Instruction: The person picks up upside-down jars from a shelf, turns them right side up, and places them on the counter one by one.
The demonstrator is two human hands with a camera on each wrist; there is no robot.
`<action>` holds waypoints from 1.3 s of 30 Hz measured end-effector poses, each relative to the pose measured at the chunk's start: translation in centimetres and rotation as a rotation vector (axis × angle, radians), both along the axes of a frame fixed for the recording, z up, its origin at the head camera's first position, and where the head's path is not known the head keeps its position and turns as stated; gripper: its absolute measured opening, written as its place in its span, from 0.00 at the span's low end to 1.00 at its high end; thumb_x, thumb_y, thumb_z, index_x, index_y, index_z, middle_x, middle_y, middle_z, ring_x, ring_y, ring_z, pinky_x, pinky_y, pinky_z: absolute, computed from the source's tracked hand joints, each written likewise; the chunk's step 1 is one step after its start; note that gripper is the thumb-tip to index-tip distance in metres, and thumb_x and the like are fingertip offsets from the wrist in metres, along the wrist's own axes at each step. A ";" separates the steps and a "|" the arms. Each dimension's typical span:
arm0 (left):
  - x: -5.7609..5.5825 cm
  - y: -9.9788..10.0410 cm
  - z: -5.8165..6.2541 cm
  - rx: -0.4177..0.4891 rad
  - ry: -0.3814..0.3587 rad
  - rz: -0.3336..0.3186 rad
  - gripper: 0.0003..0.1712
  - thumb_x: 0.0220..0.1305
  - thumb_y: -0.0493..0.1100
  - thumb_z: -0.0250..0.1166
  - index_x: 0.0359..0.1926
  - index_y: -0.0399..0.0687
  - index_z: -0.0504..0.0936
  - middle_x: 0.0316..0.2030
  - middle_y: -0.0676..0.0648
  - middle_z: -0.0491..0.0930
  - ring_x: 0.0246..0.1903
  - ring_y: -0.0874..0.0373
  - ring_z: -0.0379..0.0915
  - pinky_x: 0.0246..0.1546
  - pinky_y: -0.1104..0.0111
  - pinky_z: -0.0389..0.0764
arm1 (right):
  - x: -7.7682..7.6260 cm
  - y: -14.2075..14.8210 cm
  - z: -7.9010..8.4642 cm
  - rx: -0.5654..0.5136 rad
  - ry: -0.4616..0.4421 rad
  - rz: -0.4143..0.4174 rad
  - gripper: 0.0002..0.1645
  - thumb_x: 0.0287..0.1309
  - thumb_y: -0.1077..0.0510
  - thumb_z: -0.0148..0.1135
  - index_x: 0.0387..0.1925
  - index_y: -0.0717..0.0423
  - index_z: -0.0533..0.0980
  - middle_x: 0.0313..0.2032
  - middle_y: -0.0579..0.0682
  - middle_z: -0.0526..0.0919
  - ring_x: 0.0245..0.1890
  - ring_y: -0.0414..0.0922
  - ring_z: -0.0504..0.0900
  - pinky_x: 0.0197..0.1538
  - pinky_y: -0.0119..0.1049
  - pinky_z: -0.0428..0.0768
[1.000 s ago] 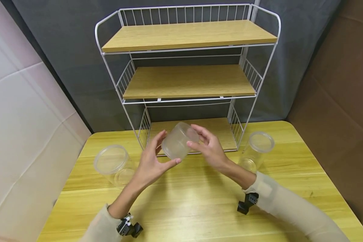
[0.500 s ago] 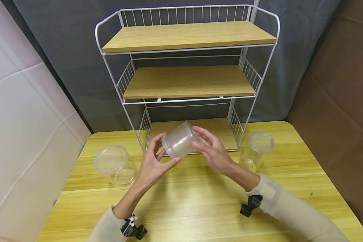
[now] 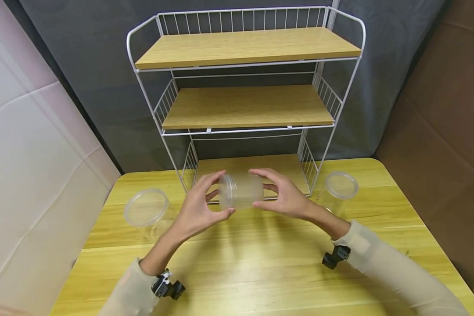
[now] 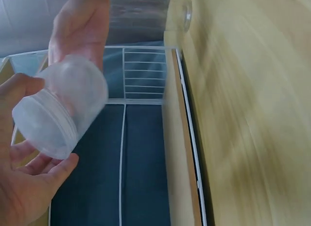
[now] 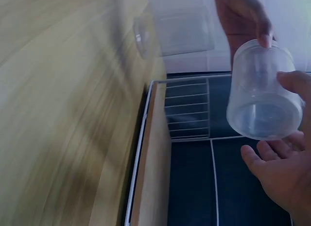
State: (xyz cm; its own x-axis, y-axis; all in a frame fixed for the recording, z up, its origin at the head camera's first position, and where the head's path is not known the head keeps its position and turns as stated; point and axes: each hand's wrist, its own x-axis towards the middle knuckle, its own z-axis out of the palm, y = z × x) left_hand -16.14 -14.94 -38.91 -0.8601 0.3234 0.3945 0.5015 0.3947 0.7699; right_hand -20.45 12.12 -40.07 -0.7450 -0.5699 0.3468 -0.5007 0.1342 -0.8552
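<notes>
A clear plastic jar [image 3: 242, 191] lies sideways in the air between my hands, in front of the rack's bottom shelf. Its ridged lid end [image 4: 47, 121] points left and its base [image 5: 265, 116] right. My left hand [image 3: 199, 204] grips the lid end between thumb and fingers. At the base end, my right hand [image 3: 286, 195] holds the jar with curved fingers and thumb; part of that contact is hard to make out. Another lidded clear jar [image 3: 146, 210] stands on the table left of my left hand, and a narrower one [image 3: 339, 188] stands beyond my right forearm.
Behind the held jar rises a white wire rack with three wooden shelves, the top shelf [image 3: 249, 46], middle shelf [image 3: 249, 105] and bottom shelf [image 3: 288, 169]. It stands on a yellow wooden table [image 3: 253, 267]. A pale panel [image 3: 35, 175] and a brown panel [image 3: 442, 109] flank the table.
The held jar has turned from tilted to nearly level, its lid end facing left. My right hand has moved slightly right and now sits at the base end. The standing jars have stayed put.
</notes>
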 end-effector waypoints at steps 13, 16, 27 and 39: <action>-1.4 1.0 -1.2 -0.175 0.042 -0.049 0.52 0.47 0.38 0.85 0.73 0.36 0.72 0.68 0.35 0.75 0.61 0.39 0.79 0.55 0.54 0.87 | 0.0 0.9 -3.1 0.197 0.075 -0.050 0.46 0.52 0.61 0.84 0.69 0.69 0.72 0.66 0.65 0.79 0.59 0.62 0.85 0.58 0.45 0.86; -1.7 1.2 -1.5 -0.221 0.059 -0.065 0.51 0.47 0.39 0.86 0.72 0.36 0.74 0.69 0.35 0.75 0.61 0.38 0.79 0.55 0.52 0.87 | -0.1 0.9 -4.1 0.201 0.024 -0.043 0.44 0.53 0.62 0.83 0.69 0.68 0.73 0.66 0.64 0.80 0.61 0.61 0.84 0.61 0.48 0.84; -3.0 1.8 -4.5 -0.280 0.029 -0.115 0.49 0.46 0.40 0.87 0.70 0.33 0.76 0.69 0.35 0.76 0.62 0.39 0.78 0.56 0.51 0.86 | -0.6 1.2 -8.2 0.219 -0.066 -0.044 0.41 0.55 0.58 0.83 0.67 0.66 0.75 0.63 0.63 0.82 0.61 0.61 0.84 0.60 0.49 0.85; -3.3 2.4 -6.1 -0.353 0.007 -0.167 0.49 0.44 0.40 0.87 0.68 0.34 0.77 0.67 0.37 0.77 0.61 0.40 0.79 0.55 0.55 0.87 | -0.4 1.1 -9.8 0.269 -0.025 -0.063 0.42 0.54 0.56 0.83 0.67 0.65 0.76 0.62 0.59 0.84 0.60 0.56 0.84 0.61 0.46 0.85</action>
